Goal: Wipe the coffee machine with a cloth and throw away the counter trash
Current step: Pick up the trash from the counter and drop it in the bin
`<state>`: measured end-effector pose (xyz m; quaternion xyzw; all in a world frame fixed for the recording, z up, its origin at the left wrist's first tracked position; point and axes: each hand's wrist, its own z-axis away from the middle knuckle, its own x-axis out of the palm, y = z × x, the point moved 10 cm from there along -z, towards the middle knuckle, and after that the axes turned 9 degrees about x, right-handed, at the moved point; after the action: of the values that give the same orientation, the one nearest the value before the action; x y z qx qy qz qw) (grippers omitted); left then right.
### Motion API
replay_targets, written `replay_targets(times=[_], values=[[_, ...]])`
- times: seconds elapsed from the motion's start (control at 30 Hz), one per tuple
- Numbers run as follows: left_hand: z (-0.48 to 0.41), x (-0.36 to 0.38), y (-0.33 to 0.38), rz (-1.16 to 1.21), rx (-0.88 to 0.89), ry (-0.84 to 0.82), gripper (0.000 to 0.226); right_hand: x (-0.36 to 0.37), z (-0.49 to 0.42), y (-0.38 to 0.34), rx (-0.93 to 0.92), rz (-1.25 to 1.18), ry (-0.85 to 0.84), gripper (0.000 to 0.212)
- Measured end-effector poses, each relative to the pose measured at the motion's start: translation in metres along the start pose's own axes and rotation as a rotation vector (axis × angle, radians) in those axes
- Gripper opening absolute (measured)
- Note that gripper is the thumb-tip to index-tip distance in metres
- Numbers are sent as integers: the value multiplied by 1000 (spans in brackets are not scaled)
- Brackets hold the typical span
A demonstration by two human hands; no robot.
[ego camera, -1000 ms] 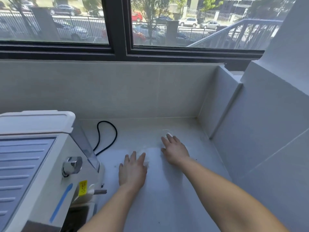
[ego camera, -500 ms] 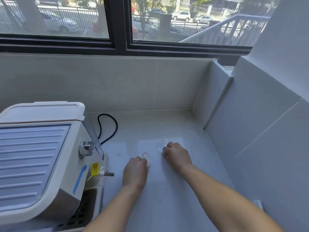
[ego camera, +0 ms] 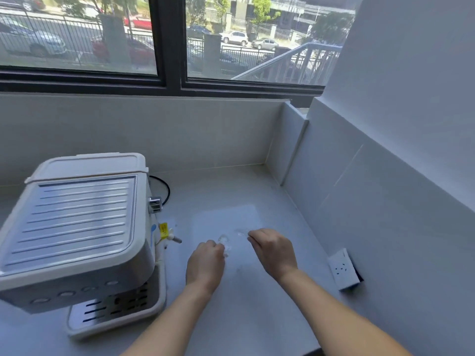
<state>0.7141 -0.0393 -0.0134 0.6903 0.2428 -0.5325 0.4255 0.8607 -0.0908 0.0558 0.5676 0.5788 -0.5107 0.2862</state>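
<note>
The white coffee machine [ego camera: 77, 227] stands on the left of the pale counter [ego camera: 244, 304]. To its right, my left hand [ego camera: 205, 263] has its fingers curled round a crumpled scrap of clear plastic trash [ego camera: 225, 244]. My right hand [ego camera: 272, 250] is a short way to the right, its fingers curled, pinching a second clear plastic scrap [ego camera: 241, 232] at the fingertips. Both hands are low over the counter. No cloth is in view.
A black power cord [ego camera: 164, 188] loops behind the machine. A white wall socket [ego camera: 343, 269] juts from the tiled wall on the right. Tiled walls close the counter at the back and right, with a dark-framed window above.
Both hands went from lying flat on the counter to curling round the clear plastic scraps. The view pulled back, so more of the machine and the socket now show.
</note>
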Motion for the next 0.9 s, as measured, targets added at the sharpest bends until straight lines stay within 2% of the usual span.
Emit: replay_targets(times=[0.1,0.37,0.67,0.9], values=[[28,-1,6,-1,51,-3,19,-24,33,-2,52,25,74,7],[110,-13,36,9,72,1,15,-48,116,-21,3,-27,69,10],[230,-6,92,-4,-21,93,13,-73,223,-3,-129,-74,33,12],[297,6,115,4,-52,93,17,-78,284,11,-170,-134,-29,10]])
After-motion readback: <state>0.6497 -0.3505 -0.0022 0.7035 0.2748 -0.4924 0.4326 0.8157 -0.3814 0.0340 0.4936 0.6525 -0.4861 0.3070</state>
